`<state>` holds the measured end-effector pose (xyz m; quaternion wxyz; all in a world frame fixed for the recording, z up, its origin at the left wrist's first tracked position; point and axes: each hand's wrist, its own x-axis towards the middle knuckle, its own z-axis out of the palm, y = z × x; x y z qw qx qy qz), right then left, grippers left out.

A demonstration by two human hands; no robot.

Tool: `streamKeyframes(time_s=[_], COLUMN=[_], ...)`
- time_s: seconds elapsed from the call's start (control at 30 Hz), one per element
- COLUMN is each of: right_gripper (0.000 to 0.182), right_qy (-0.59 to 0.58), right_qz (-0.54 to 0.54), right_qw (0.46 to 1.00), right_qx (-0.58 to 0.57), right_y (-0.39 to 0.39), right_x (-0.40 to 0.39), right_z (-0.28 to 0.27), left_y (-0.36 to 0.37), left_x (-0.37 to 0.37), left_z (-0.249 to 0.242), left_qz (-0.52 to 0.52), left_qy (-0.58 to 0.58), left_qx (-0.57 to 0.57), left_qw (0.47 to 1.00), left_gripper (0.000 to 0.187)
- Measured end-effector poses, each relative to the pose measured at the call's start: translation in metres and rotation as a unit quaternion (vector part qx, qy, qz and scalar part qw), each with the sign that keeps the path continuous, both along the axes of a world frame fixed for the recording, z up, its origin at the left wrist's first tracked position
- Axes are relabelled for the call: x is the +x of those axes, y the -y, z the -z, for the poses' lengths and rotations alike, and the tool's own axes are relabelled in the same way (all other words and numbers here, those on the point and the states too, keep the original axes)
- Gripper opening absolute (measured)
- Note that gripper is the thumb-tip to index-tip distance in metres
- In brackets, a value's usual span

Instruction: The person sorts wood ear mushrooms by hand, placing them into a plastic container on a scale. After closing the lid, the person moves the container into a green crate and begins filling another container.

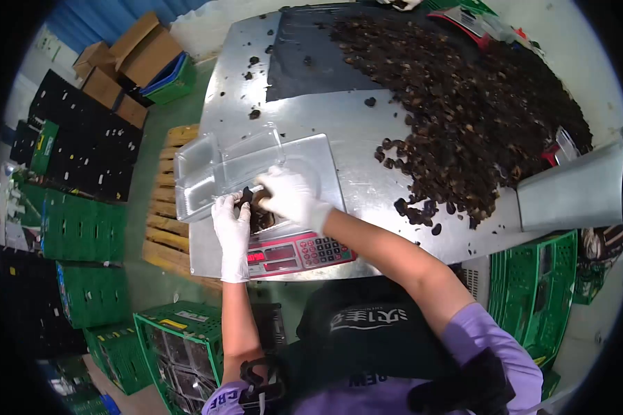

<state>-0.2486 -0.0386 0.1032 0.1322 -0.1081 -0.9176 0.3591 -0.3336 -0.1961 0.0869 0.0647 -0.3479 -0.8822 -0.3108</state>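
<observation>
Packing area, green floor, seen from above: one steel-topped bench [367, 131]; a wooden pallet [166, 228] to its left; stacked green crates [83, 228] and black crates [83, 138] along the left side; cardboard boxes [128, 62], at least four, at top left.

On the bench: one large heap of dark dried pieces [477, 111], loose pieces scattered at its edge, too many to count; one dark mat [311, 62] under the heap's far side; one weighing scale [291, 252] with red display and keypad at the near edge.

Clear plastic containers [221, 169]: they rest on the scale platform, open and overlapping; the count reads as two or three, not certain.

Hands: two, both in white gloves. Left hand [232, 225]: fingers pinched on a few dark pieces at the container's near edge. Right hand [291, 197]: fingers curled over the container beside the left hand, touching the dark pieces; whether they grip anything cannot be told.

Step in hand, as judged: portioning dark pieces into a container on the scale. The next move would call for small additions or removals while watching the display, with the light container held steady.
</observation>
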Motion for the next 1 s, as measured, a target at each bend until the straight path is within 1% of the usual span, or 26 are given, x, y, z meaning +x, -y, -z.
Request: streamKeyframes(time_s=[0.07,0.1,0.13,0.17,0.2,0.27,0.3,0.33,0.37,0.4,0.43,0.47,0.5,0.53,0.57,0.6,0.63,0.67,0.73,0.77,0.8,0.83,0.9,0.93,0.97,1.0], right_gripper=[0.053,0.057,0.060,0.061,0.062,0.052,0.046,0.045,0.038,0.031,0.032,0.034,0.037,0.041,0.041,0.044,0.047,0.049,0.048,0.043,0.033,0.027,0.019,0.018,0.017,0.015], right_qy=[0.068,0.018,-0.028,-0.034,-0.043,-0.156,-0.106,-0.087,0.089,-0.062,-0.046,-0.012,0.077,0.166,0.170,0.201,0.226,0.179,0.213,0.202,0.217,0.180,0.113,0.082,-0.006,-0.032], right_qz=[-0.026,-0.005,0.012,0.015,0.015,0.025,0.040,0.071,0.050,0.149,0.206,0.287,0.336,0.383,0.391,0.426,0.459,0.454,0.448,0.453,0.468,0.485,0.511,0.517,0.529,0.542], right_qw=[0.992,0.988,0.979,0.979,0.979,0.983,0.989,0.988,0.993,0.978,0.962,0.945,0.930,0.904,0.900,0.882,0.858,0.870,0.867,0.865,0.856,0.856,0.851,0.846,0.829,0.771], right_qx=[0.102,0.150,0.200,0.200,0.197,0.093,0.091,0.104,0.061,0.130,0.175,0.154,0.124,0.092,0.093,0.020,-0.053,-0.067,0.051,0.078,0.017,0.004,-0.054,-0.100,-0.183,-0.334], right_y=[0.020,0.028,0.032,0.031,0.029,0.011,0.001,-0.013,-0.040,-0.051,-0.061,-0.070,-0.081,-0.088,-0.088,-0.090,-0.090,-0.083,-0.082,-0.083,-0.084,-0.086,-0.083,-0.081,-0.078,-0.075], right_x=[-0.004,0.002,0.014,0.027,0.038,0.074,0.101,0.127,0.148,0.185,0.222,0.255,0.290,0.319,0.330,0.339,0.345,0.337,0.328,0.329,0.327,0.332,0.344,0.353,0.370,0.381], right_z=[-0.002,-0.001,-0.002,-0.007,-0.010,0.007,0.004,0.020,0.019,0.063,0.056,0.067,0.078,0.092,0.099,0.104,0.106,0.098,0.107,0.119,0.115,0.124,0.128,0.121,0.134,0.112], left_y=[0.005,0.008,0.011,0.013,0.016,0.019,0.020,0.020,0.020,0.017,0.012,0.005,-0.004,-0.020,-0.033,-0.047,-0.063,-0.078,-0.106,-0.120,-0.131,-0.139,-0.153,-0.159,-0.164,-0.165], left_x=[-0.003,-0.003,-0.004,-0.002,0.000,0.004,0.008,0.012,0.017,0.026,0.037,0.048,0.062,0.083,0.103,0.127,0.148,0.164,0.212,0.230,0.244,0.253,0.264,0.268,0.271,0.273], left_z=[0.013,0.015,0.016,0.018,0.012,0.011,0.009,0.007,0.002,-0.005,-0.013,-0.019,-0.025,-0.033,-0.030,-0.019,-0.008,0.007,0.055,0.071,0.085,0.099,0.120,0.129,0.136,0.139], left_qz=[0.036,0.029,0.037,0.029,0.036,0.029,0.020,0.011,0.009,0.015,0.014,0.013,0.068,0.143,0.218,0.285,0.354,0.454,0.505,0.511,0.517,0.525,0.480,0.485,0.474,0.458], left_qy=[-0.015,-0.025,-0.008,0.010,-0.013,-0.050,-0.070,-0.090,-0.106,-0.102,-0.117,-0.133,-0.122,-0.068,-0.031,0.015,0.130,0.135,0.137,0.101,0.066,0.062,0.027,0.022,0.102,0.184], left_qx=[0.031,0.010,0.029,0.050,0.020,0.028,0.026,0.025,0.020,0.020,0.021,0.022,0.049,0.082,0.084,0.077,0.066,0.011,-0.010,-0.031,-0.053,-0.051,-0.222,-0.219,-0.243,-0.268], left_qw=[0.999,0.999,0.999,0.998,0.999,0.998,0.997,0.996,0.994,0.994,0.993,0.991,0.989,0.984,0.972,0.955,0.924,0.881,0.852,0.853,0.852,0.847,0.848,0.846,0.840,0.828], left_gripper=[0.033,0.037,0.040,0.042,0.042,0.043,0.044,0.045,0.046,0.046,0.045,0.045,0.042,0.036,0.031,0.028,0.024,0.024,0.027,0.026,0.025,0.025,0.040,0.040,0.040,0.041])
